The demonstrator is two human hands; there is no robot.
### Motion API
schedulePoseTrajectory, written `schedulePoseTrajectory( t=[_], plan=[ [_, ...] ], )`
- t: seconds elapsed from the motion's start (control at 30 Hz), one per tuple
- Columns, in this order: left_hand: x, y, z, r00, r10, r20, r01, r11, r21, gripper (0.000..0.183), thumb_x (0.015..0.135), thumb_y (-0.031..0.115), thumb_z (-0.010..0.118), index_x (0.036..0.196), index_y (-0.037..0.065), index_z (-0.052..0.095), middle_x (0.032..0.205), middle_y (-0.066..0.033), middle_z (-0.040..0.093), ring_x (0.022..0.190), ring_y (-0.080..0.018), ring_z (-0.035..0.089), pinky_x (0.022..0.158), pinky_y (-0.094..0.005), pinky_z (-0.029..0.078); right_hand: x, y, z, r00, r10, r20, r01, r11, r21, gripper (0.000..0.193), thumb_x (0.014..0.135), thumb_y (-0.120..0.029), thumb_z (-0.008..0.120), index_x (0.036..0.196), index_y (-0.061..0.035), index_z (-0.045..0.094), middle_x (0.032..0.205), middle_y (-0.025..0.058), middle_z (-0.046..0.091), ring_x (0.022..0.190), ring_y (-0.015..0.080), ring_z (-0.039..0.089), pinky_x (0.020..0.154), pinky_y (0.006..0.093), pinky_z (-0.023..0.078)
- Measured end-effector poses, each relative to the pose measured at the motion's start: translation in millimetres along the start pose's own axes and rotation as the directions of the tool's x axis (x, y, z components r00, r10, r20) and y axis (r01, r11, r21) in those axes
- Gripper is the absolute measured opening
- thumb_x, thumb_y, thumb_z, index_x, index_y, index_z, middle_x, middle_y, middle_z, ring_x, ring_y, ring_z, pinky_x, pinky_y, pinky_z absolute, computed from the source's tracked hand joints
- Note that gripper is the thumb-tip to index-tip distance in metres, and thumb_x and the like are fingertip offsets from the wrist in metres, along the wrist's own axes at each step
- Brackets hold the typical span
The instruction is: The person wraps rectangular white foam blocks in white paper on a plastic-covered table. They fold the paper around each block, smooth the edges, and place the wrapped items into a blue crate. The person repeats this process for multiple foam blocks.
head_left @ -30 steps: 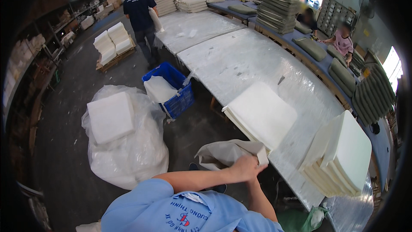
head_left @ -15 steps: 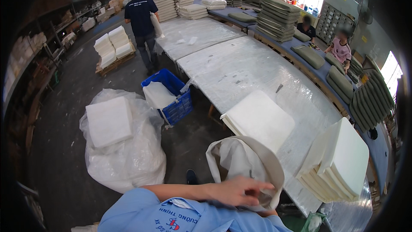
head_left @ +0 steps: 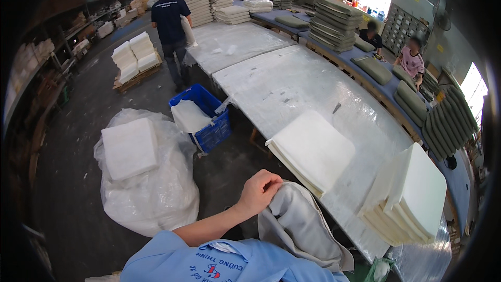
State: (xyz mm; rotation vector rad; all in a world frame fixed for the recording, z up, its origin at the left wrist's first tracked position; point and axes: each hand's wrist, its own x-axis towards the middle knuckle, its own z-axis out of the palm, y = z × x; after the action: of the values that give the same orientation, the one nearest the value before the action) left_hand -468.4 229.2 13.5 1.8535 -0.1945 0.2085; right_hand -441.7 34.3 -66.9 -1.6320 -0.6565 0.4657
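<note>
A light grey fabric cover (head_left: 292, 217) hangs in front of my body, draped in folds with a seamed edge along its right side. My left hand (head_left: 261, 190) grips its upper left corner, with the fingers closed together. My right hand does not show; the cloth and the lower edge of the picture hide where it would be. Just beyond the cover, white foam cushion pads (head_left: 313, 149) lie flat at the near edge of the plastic-covered table (head_left: 266, 81). To the right stands a group of white cushion pads (head_left: 412, 198), leaning together on their edges.
On the floor to my left sits a plastic-wrapped bundle (head_left: 151, 204) with a white foam block (head_left: 130, 149) on it. A blue crate (head_left: 213, 133) stands beside the table. A co-worker (head_left: 172, 26) is at the far left; green cushions (head_left: 336, 24) are stacked beyond the table.
My left hand has moved up and left and now grips the cover's corner. The cover's wide opening has collapsed, and the cloth now hangs in folds.
</note>
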Motion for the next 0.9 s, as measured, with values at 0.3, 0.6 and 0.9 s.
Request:
schedulePoseTrajectory(
  t=[0.3, 0.6, 0.9],
  plan=[
    [-16.4, -11.9, 1.1, 0.891, 0.279, 0.358, -0.353, 0.921, 0.162, 0.032, 0.086, -0.004, 0.063, 0.117, -0.003, 0.072, 0.128, -0.0191, 0.058, 0.12, -0.0356, 0.057, 0.104, -0.0439, 0.046, -22.9, -42.5, -10.8, 0.978, -0.122, 0.17, 0.091, 0.98, 0.176, 0.022, 0.092, -0.005, 0.068, 0.114, -0.0054, 0.067, 0.106, 0.0037, 0.066, 0.098, 0.0158, 0.061, 0.087, 0.0308, 0.052],
    [-37.9, 55.7, 49.7, 0.702, 0.472, 0.534, -0.607, 0.788, 0.101, 0.071, 0.088, 0.034, 0.08, 0.148, 0.003, 0.057, 0.143, -0.0202, 0.054, 0.132, -0.0374, 0.053, 0.113, -0.0498, 0.041, -55.2, -40.8, -23.3, 0.971, 0.094, -0.219, -0.062, 0.987, 0.146, 0.02, 0.098, -0.007, 0.061, 0.117, -0.0047, 0.066, 0.111, 0.0044, 0.065, 0.101, 0.0166, 0.061, 0.091, 0.0316, 0.053],
    [-52.3, 6.7, 76.7, 0.728, 0.376, 0.574, -0.513, 0.854, 0.092, 0.042, 0.093, 0.033, 0.077, 0.124, 0.007, 0.066, 0.12, -0.0157, 0.063, 0.116, -0.0351, 0.058, 0.102, -0.0462, 0.046, -19.0, 63.3, 38.6, 0.934, 0.251, -0.254, -0.088, 0.852, 0.516, 0.02, 0.104, -0.008, 0.055, 0.121, -0.004, 0.064, 0.115, 0.0052, 0.064, 0.103, 0.0174, 0.061, 0.095, 0.0323, 0.054]
  ],
)
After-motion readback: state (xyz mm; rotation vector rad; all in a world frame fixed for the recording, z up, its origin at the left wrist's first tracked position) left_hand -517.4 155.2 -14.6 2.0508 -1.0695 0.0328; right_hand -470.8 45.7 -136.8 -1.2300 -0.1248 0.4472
